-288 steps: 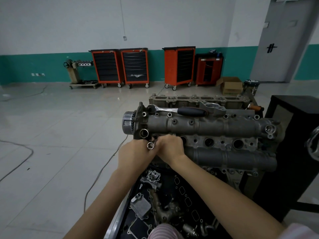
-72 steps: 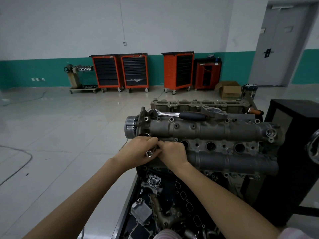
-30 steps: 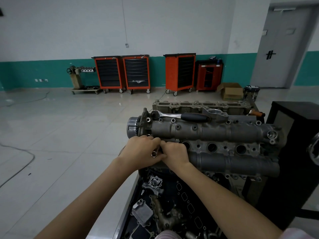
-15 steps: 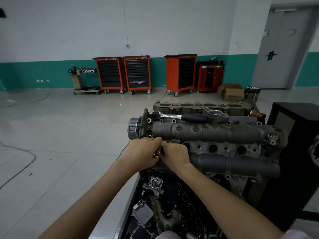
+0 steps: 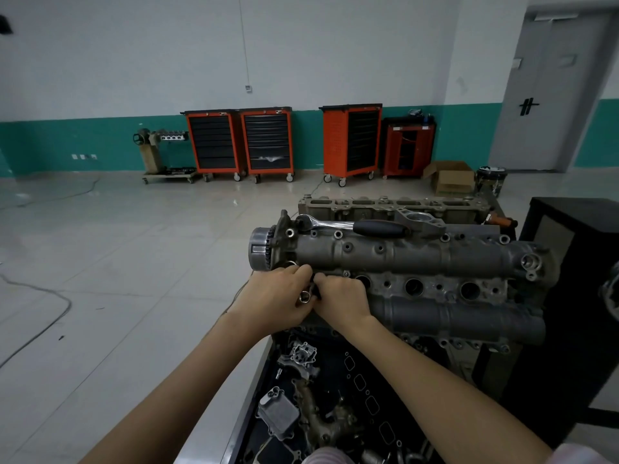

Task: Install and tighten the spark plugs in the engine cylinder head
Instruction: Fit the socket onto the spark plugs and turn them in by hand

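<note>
I see both hands, left hand (image 5: 274, 301) and right hand (image 5: 341, 298), curled around a socket tool (image 5: 305, 297) at the cylinder head's (image 5: 418, 259) nine-o'clock end.

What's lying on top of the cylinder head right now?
A ratchet lies along the far top edge of the cylinder head, untouched. Both hands meet over the leftmost plug hole around a socket; what sits in that hole is covered. Three other holes show open.

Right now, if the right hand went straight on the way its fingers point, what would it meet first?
Probably the left hand: the right hand points left, both meeting around a small silver socket. Depth is unclear, so the socket may come first.
</note>
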The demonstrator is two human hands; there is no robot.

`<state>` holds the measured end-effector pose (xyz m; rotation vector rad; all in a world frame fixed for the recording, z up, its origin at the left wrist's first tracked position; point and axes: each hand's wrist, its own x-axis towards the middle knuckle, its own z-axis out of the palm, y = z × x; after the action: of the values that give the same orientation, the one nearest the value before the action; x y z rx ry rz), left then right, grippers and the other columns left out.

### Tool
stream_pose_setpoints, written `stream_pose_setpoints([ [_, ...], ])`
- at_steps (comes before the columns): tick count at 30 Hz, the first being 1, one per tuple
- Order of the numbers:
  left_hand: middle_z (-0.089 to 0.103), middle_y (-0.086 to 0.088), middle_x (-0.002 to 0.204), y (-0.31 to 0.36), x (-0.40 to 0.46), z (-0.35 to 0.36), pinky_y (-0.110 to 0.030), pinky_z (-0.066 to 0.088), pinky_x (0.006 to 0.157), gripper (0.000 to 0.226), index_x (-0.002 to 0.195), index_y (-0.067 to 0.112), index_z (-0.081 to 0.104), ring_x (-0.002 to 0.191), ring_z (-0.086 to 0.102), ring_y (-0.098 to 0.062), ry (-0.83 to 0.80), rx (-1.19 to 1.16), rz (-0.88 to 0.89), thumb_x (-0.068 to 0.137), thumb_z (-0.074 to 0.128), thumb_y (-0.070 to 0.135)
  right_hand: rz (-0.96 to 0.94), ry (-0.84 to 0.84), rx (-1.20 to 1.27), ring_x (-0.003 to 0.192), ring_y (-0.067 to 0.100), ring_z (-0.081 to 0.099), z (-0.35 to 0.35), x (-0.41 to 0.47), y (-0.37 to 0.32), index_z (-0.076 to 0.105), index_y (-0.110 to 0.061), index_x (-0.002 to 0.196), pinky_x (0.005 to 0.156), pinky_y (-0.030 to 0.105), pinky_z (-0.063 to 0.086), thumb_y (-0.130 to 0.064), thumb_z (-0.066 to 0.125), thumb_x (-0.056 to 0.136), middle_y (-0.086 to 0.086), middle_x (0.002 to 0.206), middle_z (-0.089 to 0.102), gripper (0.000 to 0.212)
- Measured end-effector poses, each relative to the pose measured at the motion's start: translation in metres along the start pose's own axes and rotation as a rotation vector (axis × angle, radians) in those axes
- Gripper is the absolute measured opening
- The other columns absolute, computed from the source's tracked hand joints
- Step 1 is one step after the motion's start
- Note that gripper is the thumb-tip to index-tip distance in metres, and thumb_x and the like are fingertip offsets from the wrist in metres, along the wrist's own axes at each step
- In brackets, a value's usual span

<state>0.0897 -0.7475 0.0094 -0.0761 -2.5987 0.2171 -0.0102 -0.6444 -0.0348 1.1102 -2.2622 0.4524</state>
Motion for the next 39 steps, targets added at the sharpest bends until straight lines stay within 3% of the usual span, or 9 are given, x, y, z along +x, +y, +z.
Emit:
stream_pose_setpoints([
  [2, 0.054, 0.009, 0.070, 0.001, 0.001, 0.001, -0.019, 0.013, 0.043, 0.037, 0.072, 0.025, 0.037, 0.057, 0.047, -0.010, -0.005, 0.002, -0.051, 0.081, 0.051, 0.058, 0.000, -0.075, -0.027, 0.072, 0.028, 0.065, -0.002, 0.001, 0.001, 0.062, -0.010, 0.087, 0.053, 0.027, 0.032, -0.026, 0.056, 0.083, 0.008, 0.079, 0.068, 0.017],
  [6, 0.056, 0.006, 0.065, 0.000, 0.001, 0.002, -0.019, 0.012, 0.041, 0.034, 0.066, 0.023, 0.043, 0.054, 0.053, -0.013, 0.017, 0.058, -0.041, 0.084, 0.055, 0.050, 0.048, 0.042, 0.003, 0.034, 0.021, 0.054, -0.006, -0.001, -0.004, 0.060, -0.014, 0.052, 0.037, 0.016, 0.032, -0.016, 0.084, 0.045, 0.001, 0.042, 0.056, 0.026],
  [11, 0.057, 0.006, 0.069, 0.001, 0.000, 0.001, -0.017, 0.013, 0.039, 0.025, 0.079, 0.021, 0.042, 0.054, 0.056, -0.018, 0.033, -0.022, 0.020, 0.073, 0.066, 0.023, 0.065, -0.017, -0.041, 0.053, 0.029, 0.064, -0.001, 0.000, -0.003, 0.063, -0.007, 0.077, 0.048, 0.024, 0.033, -0.031, 0.067, 0.075, 0.012, 0.061, 0.066, 0.025],
  [17, 0.053, 0.010, 0.072, -0.002, 0.001, 0.002, -0.021, 0.019, 0.043, 0.038, 0.077, 0.024, 0.035, 0.058, 0.047, -0.010, -0.035, -0.042, -0.090, 0.081, 0.052, 0.058, -0.002, -0.093, -0.034, 0.078, 0.027, 0.064, 0.003, 0.002, 0.001, 0.059, -0.012, 0.091, 0.055, 0.028, 0.030, -0.028, 0.050, 0.086, 0.006, 0.085, 0.067, 0.019],
  [22, 0.058, 0.004, 0.061, 0.000, -0.005, 0.007, -0.021, 0.015, 0.042, 0.035, 0.063, 0.022, 0.042, 0.053, 0.055, -0.019, 0.048, 0.009, -0.083, 0.086, 0.055, 0.045, 0.054, 0.029, -0.015, 0.033, 0.022, 0.052, -0.006, 0.001, -0.005, 0.056, -0.011, 0.050, 0.038, 0.016, 0.027, -0.015, 0.084, 0.045, 0.003, 0.041, 0.054, 0.028],
  [27, 0.055, 0.006, 0.073, 0.000, -0.003, 0.005, -0.019, 0.016, 0.041, 0.017, 0.080, 0.022, 0.046, 0.060, 0.057, -0.017, 0.051, -0.067, -0.031, 0.081, 0.058, 0.034, 0.057, -0.027, 0.013, 0.059, 0.033, 0.064, -0.002, 0.001, -0.001, 0.061, -0.003, 0.077, 0.050, 0.027, 0.032, -0.025, 0.064, 0.077, 0.016, 0.066, 0.066, 0.022],
  [31, 0.049, 0.010, 0.074, 0.001, -0.004, 0.006, -0.024, 0.022, 0.045, 0.030, 0.079, 0.025, 0.034, 0.063, 0.053, -0.014, -0.021, -0.110, -0.131, 0.083, 0.050, 0.051, 0.045, 0.004, -0.026, 0.041, 0.024, 0.058, -0.005, 0.000, -0.004, 0.060, -0.008, 0.057, 0.040, 0.019, 0.033, -0.016, 0.080, 0.055, 0.007, 0.048, 0.060, 0.022],
  [34, 0.045, 0.009, 0.062, 0.002, -0.002, 0.005, -0.024, 0.024, 0.046, 0.043, 0.070, 0.025, 0.038, 0.055, 0.045, -0.010, -0.037, -0.033, -0.217, 0.083, 0.040, 0.066, 0.059, -0.001, 0.016, 0.045, 0.024, 0.061, -0.006, 0.001, -0.005, 0.062, -0.008, 0.056, 0.044, 0.019, 0.032, -0.014, 0.077, 0.061, 0.007, 0.050, 0.062, 0.017],
  [39, 0.057, 0.005, 0.070, 0.006, -0.003, 0.006, -0.025, 0.027, 0.049, 0.031, 0.072, 0.023, 0.042, 0.066, 0.058, -0.016, 0.020, 0.019, -0.205, 0.089, 0.046, 0.048, 0.069, 0.088, 0.025, 0.032, 0.021, 0.053, -0.002, -0.001, -0.004, 0.056, -0.012, 0.047, 0.038, 0.014, 0.031, -0.015, 0.083, 0.044, 0.003, 0.039, 0.054, 0.028],
])
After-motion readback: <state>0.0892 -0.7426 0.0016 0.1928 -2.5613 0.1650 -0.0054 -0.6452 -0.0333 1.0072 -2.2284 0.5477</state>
